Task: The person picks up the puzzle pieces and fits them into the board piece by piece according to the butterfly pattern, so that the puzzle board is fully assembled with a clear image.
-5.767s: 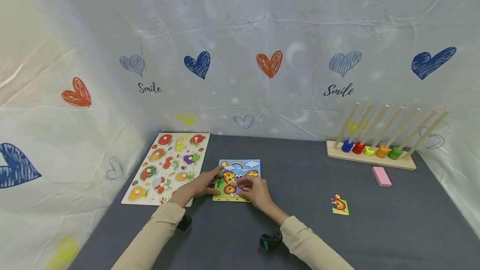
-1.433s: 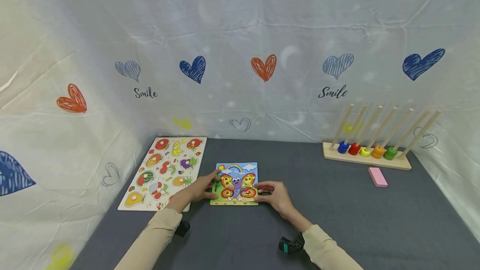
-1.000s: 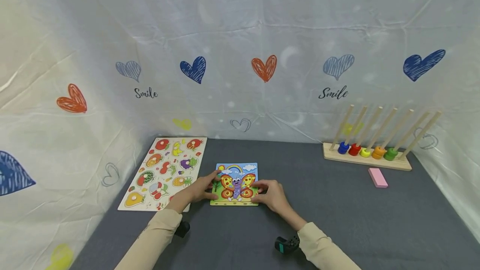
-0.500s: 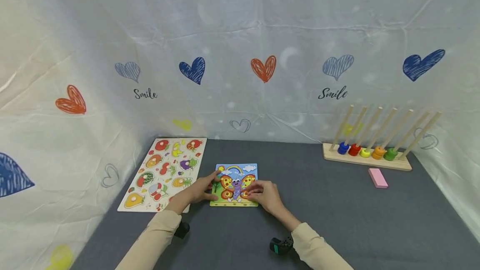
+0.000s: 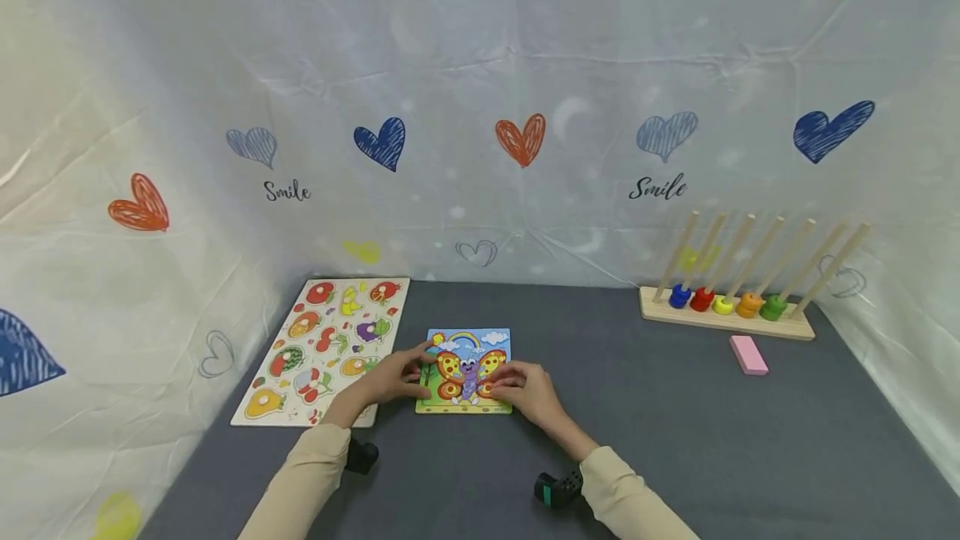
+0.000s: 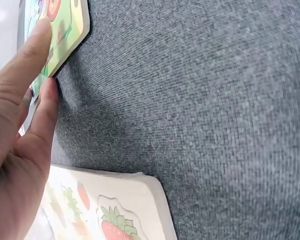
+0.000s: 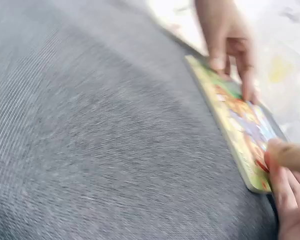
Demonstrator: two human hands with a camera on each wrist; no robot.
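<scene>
A square butterfly jigsaw puzzle (image 5: pixel 467 369) lies on the dark cloth in front of me. My left hand (image 5: pixel 393 375) holds its left side, index finger at the upper left and thumb lower down; in the left wrist view one finger (image 6: pixel 37 42) lies over the board and another meets its edge. My right hand (image 5: pixel 528 390) is at the lower right of the picture. Its thumb and fingertips pinch together at the orange lower-wing puzzle piece (image 5: pixel 486 390), mostly hidden under them. In the right wrist view, blurred, these fingertips sit close over the puzzle (image 7: pixel 235 125).
To the left, a white fruit peg board (image 5: pixel 322 348) lies beside the left hand and partly under its forearm. A wooden rack (image 5: pixel 723 319) with upright pegs and coloured rings stands at the back right, with a pink block (image 5: pixel 748 354) before it. A heart-printed curtain (image 5: pixel 450 107) hangs behind.
The puzzle piece that lay alone on the right of the table is gone from there, and the butterfly's lower right wing is filled. My right hand has shifted left onto the puzzle; the left stays.
</scene>
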